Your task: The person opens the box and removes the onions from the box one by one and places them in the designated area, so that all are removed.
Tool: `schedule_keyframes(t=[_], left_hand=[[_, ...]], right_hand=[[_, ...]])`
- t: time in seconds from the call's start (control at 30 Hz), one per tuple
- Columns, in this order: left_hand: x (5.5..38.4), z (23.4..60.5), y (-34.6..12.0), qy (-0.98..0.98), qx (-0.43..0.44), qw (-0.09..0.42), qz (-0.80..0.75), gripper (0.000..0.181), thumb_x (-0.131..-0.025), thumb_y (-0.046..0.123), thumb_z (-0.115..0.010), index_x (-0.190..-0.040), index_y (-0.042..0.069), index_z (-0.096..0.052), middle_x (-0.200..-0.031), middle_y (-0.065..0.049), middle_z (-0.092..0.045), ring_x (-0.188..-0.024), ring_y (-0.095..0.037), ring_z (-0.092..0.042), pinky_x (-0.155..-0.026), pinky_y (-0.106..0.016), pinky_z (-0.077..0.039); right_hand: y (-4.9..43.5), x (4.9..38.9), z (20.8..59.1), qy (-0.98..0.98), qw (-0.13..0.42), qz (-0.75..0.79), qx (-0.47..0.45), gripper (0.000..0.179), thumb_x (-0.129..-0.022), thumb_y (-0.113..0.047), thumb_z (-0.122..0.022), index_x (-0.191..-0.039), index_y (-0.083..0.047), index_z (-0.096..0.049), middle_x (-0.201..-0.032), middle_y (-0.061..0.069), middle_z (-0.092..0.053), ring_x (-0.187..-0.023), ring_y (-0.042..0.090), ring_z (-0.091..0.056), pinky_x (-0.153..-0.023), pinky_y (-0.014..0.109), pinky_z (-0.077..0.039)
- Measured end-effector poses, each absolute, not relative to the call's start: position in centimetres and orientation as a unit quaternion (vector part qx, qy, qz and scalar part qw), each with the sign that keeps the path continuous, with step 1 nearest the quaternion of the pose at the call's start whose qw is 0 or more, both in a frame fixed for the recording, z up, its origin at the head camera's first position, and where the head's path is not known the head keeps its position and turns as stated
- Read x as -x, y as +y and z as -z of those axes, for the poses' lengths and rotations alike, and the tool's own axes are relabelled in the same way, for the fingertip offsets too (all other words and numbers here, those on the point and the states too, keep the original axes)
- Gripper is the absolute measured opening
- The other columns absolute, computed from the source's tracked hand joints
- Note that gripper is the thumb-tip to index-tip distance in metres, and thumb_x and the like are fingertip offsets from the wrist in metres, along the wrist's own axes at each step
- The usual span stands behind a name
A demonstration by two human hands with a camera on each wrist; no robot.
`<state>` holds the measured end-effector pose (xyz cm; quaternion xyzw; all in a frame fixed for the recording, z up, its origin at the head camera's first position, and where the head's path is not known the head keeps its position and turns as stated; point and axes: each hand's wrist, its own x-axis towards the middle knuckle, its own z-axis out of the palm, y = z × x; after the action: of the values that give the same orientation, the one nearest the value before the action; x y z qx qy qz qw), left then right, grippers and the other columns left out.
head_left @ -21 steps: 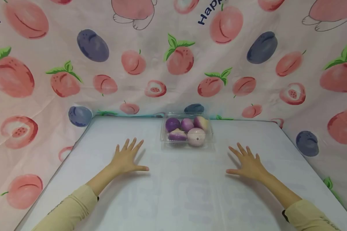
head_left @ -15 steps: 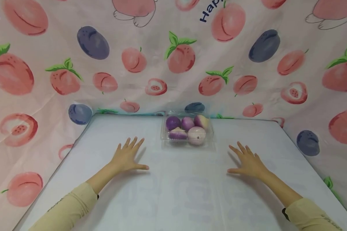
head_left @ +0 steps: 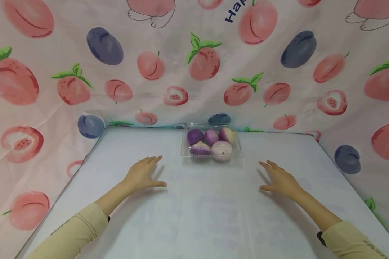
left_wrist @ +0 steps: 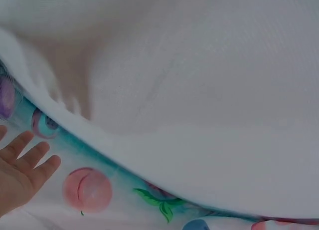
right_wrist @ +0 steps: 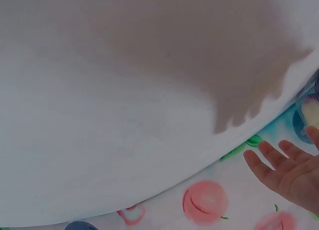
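Observation:
A clear plastic box (head_left: 210,160) stands at the back middle of the white table. Inside it are several round purple-and-white vegetables that look like onions (head_left: 222,150). To the front left of the box, my left hand (head_left: 141,175) hovers over the table with thumb spread away from the fingers, holding nothing. My right hand (head_left: 282,181) is held likewise to the box's front right, also holding nothing. In the left wrist view, the fingers (left_wrist: 34,155) are extended and apart. The right wrist view shows the other hand's fingers (right_wrist: 273,157) extended too.
The white table (head_left: 210,201) runs back to a fruit-printed cloth (head_left: 123,46) hanging behind it and along both sides. The box stands close to that cloth. Both hands cast shadows on the tabletop.
The fingers of both hands have drawn closer together and dipped slightly from a wide spread. The head view has tilted a little downward. The box stays where it was.

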<state>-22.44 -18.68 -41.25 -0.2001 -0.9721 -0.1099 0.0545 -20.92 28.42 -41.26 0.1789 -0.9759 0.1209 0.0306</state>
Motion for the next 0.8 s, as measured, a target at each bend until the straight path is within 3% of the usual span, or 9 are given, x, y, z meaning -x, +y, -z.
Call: schedule_keyframes(t=[0.33,0.8], left_hand=[[22.5,40.5,-19.0,-0.973,0.187,0.059,0.124,0.076,-0.07,0.053,-0.076,-0.129,0.009,-0.056,-0.123,-0.016,-0.062,-0.111,-0.035,-0.059,-0.085,-0.051,-0.05],[21.2,40.2,-18.4,-0.968,0.174,0.012,0.179,0.046,-0.084,0.039,-0.068,-0.117,0.007,-0.065,-0.111,-0.013,-0.069,-0.101,-0.03,-0.065,-0.082,-0.048,-0.051]], right_hand=[[28.8,21.3,40.8,-0.97,0.062,-0.142,-0.187,0.065,-0.075,-0.025,-0.078,-0.129,0.001,-0.052,-0.124,0.028,-0.055,-0.105,0.045,-0.058,-0.081,0.055,-0.05],[27.0,21.2,40.4,-0.965,0.096,-0.168,-0.176,0.041,-0.088,-0.019,-0.065,-0.122,0.002,-0.059,-0.118,0.024,-0.063,-0.109,0.042,-0.058,-0.09,0.054,-0.046]])
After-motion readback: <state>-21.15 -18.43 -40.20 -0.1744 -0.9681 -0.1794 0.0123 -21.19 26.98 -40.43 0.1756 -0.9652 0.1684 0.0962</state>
